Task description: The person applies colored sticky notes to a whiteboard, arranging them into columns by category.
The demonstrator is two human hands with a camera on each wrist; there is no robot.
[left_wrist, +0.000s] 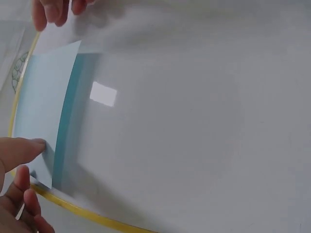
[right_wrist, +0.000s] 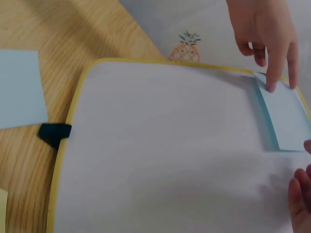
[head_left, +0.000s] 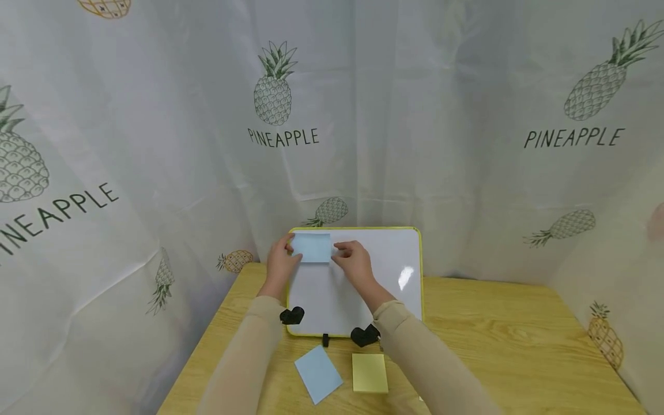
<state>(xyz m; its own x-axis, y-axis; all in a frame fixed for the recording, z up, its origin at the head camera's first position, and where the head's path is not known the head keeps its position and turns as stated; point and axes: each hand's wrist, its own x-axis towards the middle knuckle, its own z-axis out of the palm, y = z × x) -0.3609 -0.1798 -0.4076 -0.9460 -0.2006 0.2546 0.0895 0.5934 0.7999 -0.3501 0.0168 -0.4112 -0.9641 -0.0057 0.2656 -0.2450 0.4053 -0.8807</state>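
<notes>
1. Step in hand looks like fixing the blue note (head_left: 313,248) to the whiteboard (head_left: 389,253). It sits between the 2 hands, in the board's upper left corner.
2. Left hand (head_left: 282,265): digits rest on the note's face at its left side, pressing more than gripping.
3. Right hand (head_left: 358,265): released, holds nothing, fingers loosely bent just beside the note's right edge.
4. Note's lower edge stands off the board, shadow under it. My read: next move calls for the left hand to steady while the right presses along the top edge.
5. Board has a yellow rim, glossy white face, 1 bright reflection right of the right hand. Tilt: can't tell.
6. Wood-grain counter (head_left: 482,340) under it. Nearer the person than both hands: blue sheet (head_left: 319,374), yellow paper square (head_left: 370,373) to its right.
7. Beyond the hands: pale curtain (head_left: 404,115), pineapple prints, "PINEAPPLE" lettering.
</notes>
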